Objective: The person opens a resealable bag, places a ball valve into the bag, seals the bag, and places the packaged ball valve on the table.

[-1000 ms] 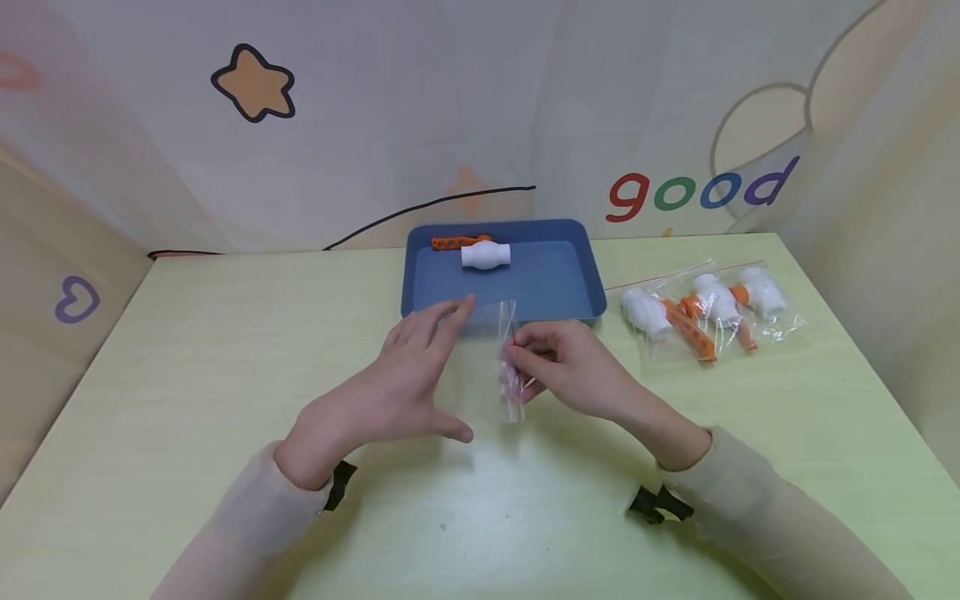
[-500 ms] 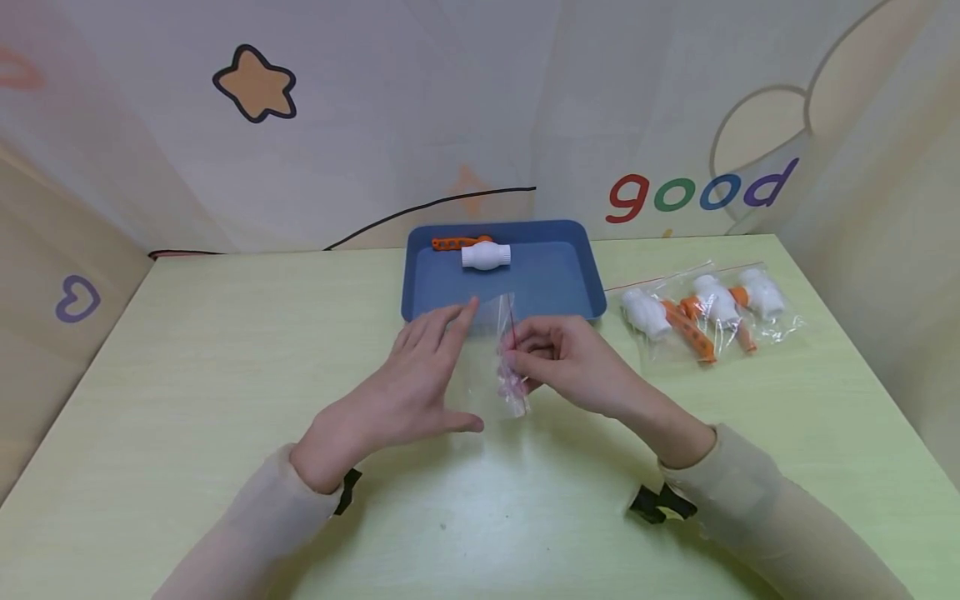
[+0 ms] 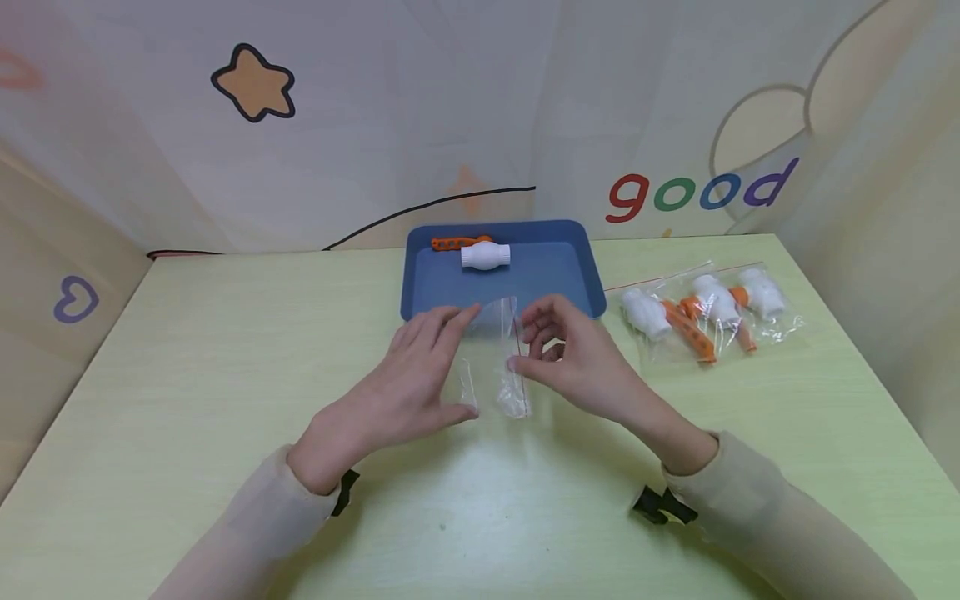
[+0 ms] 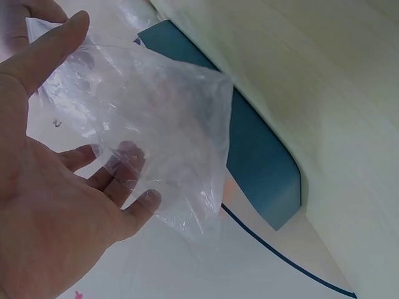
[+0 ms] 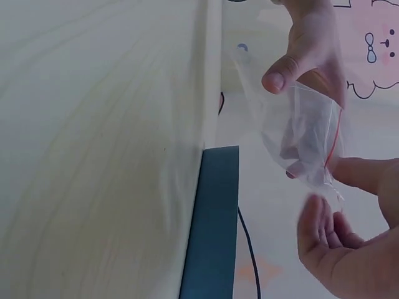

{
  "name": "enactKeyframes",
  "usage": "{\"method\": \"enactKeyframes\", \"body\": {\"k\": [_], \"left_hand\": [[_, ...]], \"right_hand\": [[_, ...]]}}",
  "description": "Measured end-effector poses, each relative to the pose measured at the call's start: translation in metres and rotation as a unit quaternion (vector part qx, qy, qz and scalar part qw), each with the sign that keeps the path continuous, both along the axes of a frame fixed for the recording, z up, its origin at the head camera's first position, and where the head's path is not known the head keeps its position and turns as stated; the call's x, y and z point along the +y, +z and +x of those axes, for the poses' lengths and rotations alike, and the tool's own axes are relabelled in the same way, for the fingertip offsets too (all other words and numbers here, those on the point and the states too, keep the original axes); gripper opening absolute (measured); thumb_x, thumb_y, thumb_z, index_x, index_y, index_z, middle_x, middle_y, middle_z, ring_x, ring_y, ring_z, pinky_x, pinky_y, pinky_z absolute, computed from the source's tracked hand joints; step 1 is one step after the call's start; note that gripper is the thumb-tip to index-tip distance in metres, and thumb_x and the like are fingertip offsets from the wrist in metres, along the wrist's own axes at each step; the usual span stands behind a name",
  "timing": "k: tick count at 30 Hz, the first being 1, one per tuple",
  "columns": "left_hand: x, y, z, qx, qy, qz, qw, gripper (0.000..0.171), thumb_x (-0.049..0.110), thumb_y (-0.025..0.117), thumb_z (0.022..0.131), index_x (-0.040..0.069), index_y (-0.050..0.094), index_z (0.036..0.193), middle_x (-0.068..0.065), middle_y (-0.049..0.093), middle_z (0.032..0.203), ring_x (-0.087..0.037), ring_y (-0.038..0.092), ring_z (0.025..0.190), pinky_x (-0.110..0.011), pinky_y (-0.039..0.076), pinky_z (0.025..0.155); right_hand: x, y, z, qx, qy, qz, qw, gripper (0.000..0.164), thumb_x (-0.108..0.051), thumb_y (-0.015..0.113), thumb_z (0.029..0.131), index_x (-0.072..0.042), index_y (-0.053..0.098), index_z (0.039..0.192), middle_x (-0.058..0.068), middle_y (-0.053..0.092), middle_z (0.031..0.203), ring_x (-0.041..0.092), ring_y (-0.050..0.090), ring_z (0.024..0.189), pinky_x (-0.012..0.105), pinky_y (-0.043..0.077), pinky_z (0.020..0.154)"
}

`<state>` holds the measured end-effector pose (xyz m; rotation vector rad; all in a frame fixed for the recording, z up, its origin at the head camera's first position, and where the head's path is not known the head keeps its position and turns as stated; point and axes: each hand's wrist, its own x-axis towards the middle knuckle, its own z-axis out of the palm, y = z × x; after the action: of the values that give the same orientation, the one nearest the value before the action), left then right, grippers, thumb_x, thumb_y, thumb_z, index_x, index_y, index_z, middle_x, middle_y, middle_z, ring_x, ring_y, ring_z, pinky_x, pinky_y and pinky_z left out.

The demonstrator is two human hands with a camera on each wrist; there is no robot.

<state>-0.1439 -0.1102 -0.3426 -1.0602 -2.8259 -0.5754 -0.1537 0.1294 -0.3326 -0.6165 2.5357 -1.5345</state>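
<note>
A clear zip bag [image 3: 512, 358] with a red line along its mouth stands between my two hands above the table. Nothing shows inside it. My left hand [image 3: 401, 379] holds it, thumb and fingers around its far side; in the left wrist view some fingers [image 4: 131, 159] show through the film. My right hand [image 3: 577, 358] is at the mouth, its thumb touching the red-lined edge [image 5: 333, 134] and its loosely bent fingers apart from the thumb. Behind the bag, a blue tray [image 3: 555, 287] holds a white ball valve body [image 3: 486, 256] and an orange lever handle [image 3: 450, 243].
At the right of the table lie several clear bags with white valve bodies [image 3: 647, 314] and orange handles [image 3: 690, 332] in them. A printed curtain [image 3: 375, 125] hangs behind the table's back edge and at both sides.
My right fingers have spread away from the thumb, where they were pinching the bag's edge. My left hand has moved right and closer to the bag. The bag's mouth looks wider.
</note>
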Motion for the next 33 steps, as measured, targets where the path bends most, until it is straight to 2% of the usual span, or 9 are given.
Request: {"method": "enactKeyframes", "body": {"k": [4, 8, 12, 16, 20, 23, 27, 33], "left_hand": [[-0.0002, -0.0001, 0.0006, 0.004, 0.004, -0.013, 0.9999, 0.109, 0.041, 0.084, 0.071, 0.008, 0.019, 0.152, -0.013, 0.033, 0.141, -0.028, 0.03, 0.13, -0.047, 0.024, 0.108], [-0.0004, -0.0001, 0.0011, 0.014, 0.007, -0.025, 0.9996, 0.107, 0.04, 0.085, 0.071, 0.007, 0.021, 0.151, -0.013, 0.034, 0.14, -0.028, 0.031, 0.128, -0.048, 0.025, 0.107], [0.0, 0.0002, 0.0016, 0.023, 0.008, -0.031, 0.9992, 0.107, 0.04, 0.084, 0.071, 0.006, 0.021, 0.151, -0.013, 0.036, 0.139, -0.028, 0.031, 0.128, -0.048, 0.024, 0.107], [0.0005, 0.001, 0.0026, 0.029, 0.006, -0.032, 0.999, 0.105, 0.04, 0.084, 0.072, 0.006, 0.023, 0.15, -0.012, 0.037, 0.138, -0.027, 0.031, 0.127, -0.048, 0.024, 0.106], [0.001, 0.0015, 0.0039, 0.036, 0.005, -0.035, 0.9987, 0.104, 0.04, 0.085, 0.072, 0.005, 0.025, 0.149, -0.011, 0.038, 0.138, -0.027, 0.032, 0.126, -0.048, 0.024, 0.106], [0.0012, 0.0022, 0.0047, 0.041, 0.005, -0.04, 0.9984, 0.103, 0.039, 0.085, 0.071, 0.005, 0.027, 0.149, -0.011, 0.039, 0.137, -0.027, 0.033, 0.126, -0.047, 0.024, 0.106], [0.0015, 0.0039, 0.006, 0.046, 0.004, -0.046, 0.9979, 0.101, 0.038, 0.085, 0.072, 0.004, 0.028, 0.148, -0.011, 0.04, 0.137, -0.027, 0.033, 0.125, -0.047, 0.024, 0.106], [0.0015, 0.0054, 0.0069, 0.052, 0.004, -0.048, 0.9975, 0.101, 0.036, 0.086, 0.071, 0.004, 0.029, 0.148, -0.011, 0.041, 0.137, -0.027, 0.033, 0.125, -0.046, 0.024, 0.106]], "right_hand": [[0.0011, 0.0004, 0.0017, 0.061, -0.026, 0.038, 0.997, 0.028, -0.016, 0.082, 0.077, -0.01, 0.065, 0.099, 0.0, 0.059, 0.081, 0.016, 0.053, 0.069, 0.026, 0.046, 0.059], [0.0023, 0.0032, 0.0028, 0.066, -0.025, 0.036, 0.997, 0.019, -0.017, 0.082, 0.077, -0.013, 0.071, 0.092, -0.005, 0.064, 0.078, 0.014, 0.057, 0.067, 0.026, 0.048, 0.057], [0.0033, 0.0046, 0.0022, 0.027, -0.007, 0.009, 1.0, 0.018, -0.016, 0.081, 0.079, -0.012, 0.074, 0.095, -0.004, 0.07, 0.085, 0.012, 0.065, 0.075, 0.028, 0.055, 0.065], [0.0033, 0.0041, 0.0003, -0.016, 0.022, -0.002, 1.0, 0.018, -0.012, 0.078, 0.082, -0.009, 0.075, 0.099, -0.001, 0.071, 0.091, 0.013, 0.067, 0.084, 0.028, 0.055, 0.073], [0.0019, 0.0024, -0.0017, -0.018, 0.037, -0.007, 0.999, 0.017, -0.008, 0.076, 0.083, -0.007, 0.074, 0.1, 0.002, 0.07, 0.094, 0.015, 0.066, 0.086, 0.027, 0.055, 0.074], [0.0004, 0.0014, -0.0025, -0.026, 0.053, -0.021, 0.998, 0.019, -0.007, 0.075, 0.083, -0.006, 0.072, 0.101, 0.006, 0.068, 0.093, 0.018, 0.065, 0.081, 0.034, 0.057, 0.07], [-0.0022, 0.0008, -0.0034, -0.069, 0.077, -0.035, 0.994, 0.024, -0.01, 0.074, 0.085, -0.003, 0.069, 0.108, 0.007, 0.069, 0.092, 0.019, 0.068, 0.079, 0.041, 0.056, 0.072], [-0.0056, -0.0006, -0.0039, -0.127, 0.102, -0.097, 0.982, 0.031, -0.003, 0.065, 0.091, 0.004, 0.06, 0.12, 0.013, 0.069, 0.103, 0.024, 0.069, 0.091, 0.045, 0.054, 0.079]]}}
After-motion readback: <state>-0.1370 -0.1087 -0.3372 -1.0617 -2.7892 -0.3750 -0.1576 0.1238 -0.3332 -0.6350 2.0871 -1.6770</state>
